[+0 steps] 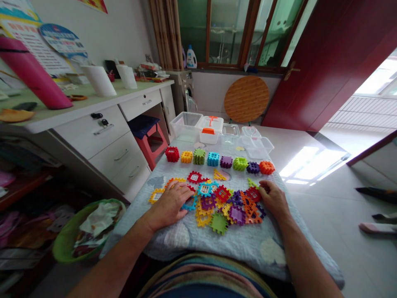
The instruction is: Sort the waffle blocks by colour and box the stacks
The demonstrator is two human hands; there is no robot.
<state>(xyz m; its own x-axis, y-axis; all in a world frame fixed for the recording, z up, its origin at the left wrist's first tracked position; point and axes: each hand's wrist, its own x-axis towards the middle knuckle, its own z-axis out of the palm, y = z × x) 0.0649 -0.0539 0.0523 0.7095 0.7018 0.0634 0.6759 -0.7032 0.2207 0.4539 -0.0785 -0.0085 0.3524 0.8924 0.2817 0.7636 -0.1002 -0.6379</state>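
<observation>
A pile of flat, toothed plastic tiles [217,203] in many colours lies on a pale blue cloth [217,240] over a low table. My left hand [169,205] rests palm down on the pile's left side, fingers spread over orange and blue tiles. My right hand [274,198] lies on the pile's right edge, fingers curled against a red tile [252,193]. Beyond the pile stands a row of several assembled cubes, from a red cube [172,154] on the left to an orange cube [266,167] on the right.
Clear plastic boxes [186,123] and a box with an orange handle [211,129] sit at the table's far end. A white desk with drawers [108,132] and a red stool [151,142] stand left. A green basket [66,248] is on the floor at left.
</observation>
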